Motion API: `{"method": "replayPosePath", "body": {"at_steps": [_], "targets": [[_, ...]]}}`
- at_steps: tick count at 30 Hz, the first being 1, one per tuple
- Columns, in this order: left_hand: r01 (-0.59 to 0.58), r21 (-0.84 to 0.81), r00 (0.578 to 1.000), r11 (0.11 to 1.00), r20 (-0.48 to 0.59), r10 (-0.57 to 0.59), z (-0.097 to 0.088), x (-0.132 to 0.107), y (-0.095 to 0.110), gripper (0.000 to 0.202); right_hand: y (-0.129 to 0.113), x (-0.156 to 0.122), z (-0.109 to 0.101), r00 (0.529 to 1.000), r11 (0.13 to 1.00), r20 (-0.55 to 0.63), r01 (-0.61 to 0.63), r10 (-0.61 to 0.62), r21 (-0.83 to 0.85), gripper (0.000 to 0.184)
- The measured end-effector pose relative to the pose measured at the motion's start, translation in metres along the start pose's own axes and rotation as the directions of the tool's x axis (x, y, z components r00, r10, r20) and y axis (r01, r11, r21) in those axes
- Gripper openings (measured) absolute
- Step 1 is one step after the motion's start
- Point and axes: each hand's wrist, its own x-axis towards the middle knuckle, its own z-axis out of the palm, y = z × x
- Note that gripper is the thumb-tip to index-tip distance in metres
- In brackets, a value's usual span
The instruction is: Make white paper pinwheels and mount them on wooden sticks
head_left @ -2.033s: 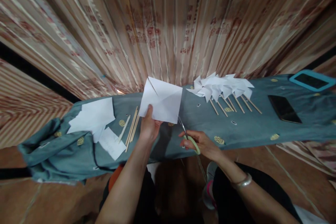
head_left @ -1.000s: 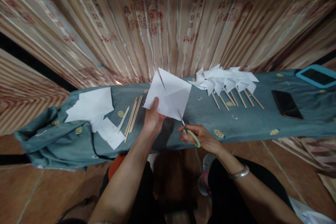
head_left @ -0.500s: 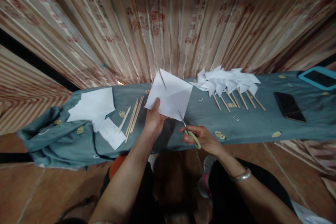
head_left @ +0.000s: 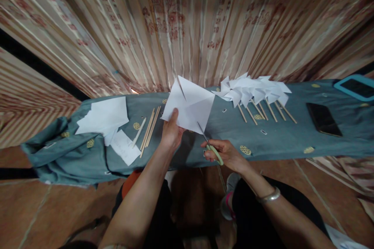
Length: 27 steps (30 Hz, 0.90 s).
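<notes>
A white square sheet of paper is pinched in my left hand, thumb on top and fingers underneath. One slit runs inward from its upper corner. My right hand grips a pair of scissors with pale green handles. The scissor blades lie across the paper's lower edge, near its bottom corner. Right of the paper, several white paper pinwheels on wooden sticks lie overlapping in a row.
The narrow table has a grey-green cloth. To the left lie stacked white paper, a note slip, a white pen and several wooden sticks. A black phone and a blue-framed device are at right. A curtain hangs behind.
Hardly anything differs. The paper, scissors and both hands keep nearly the same places, and the view has shifted very slightly.
</notes>
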Motion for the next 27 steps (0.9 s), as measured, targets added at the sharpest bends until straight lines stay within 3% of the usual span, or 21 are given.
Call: {"method": "replayPosePath", "body": {"at_steps": [27], "targets": [[0.018,0.067,1.0,0.998,0.001,-0.018,-0.0021,-0.0018,-0.0063,0.017,-0.0016,0.0003,0.0022,0.999,1.0,-0.029,0.02,-0.019,0.02,0.047]]}}
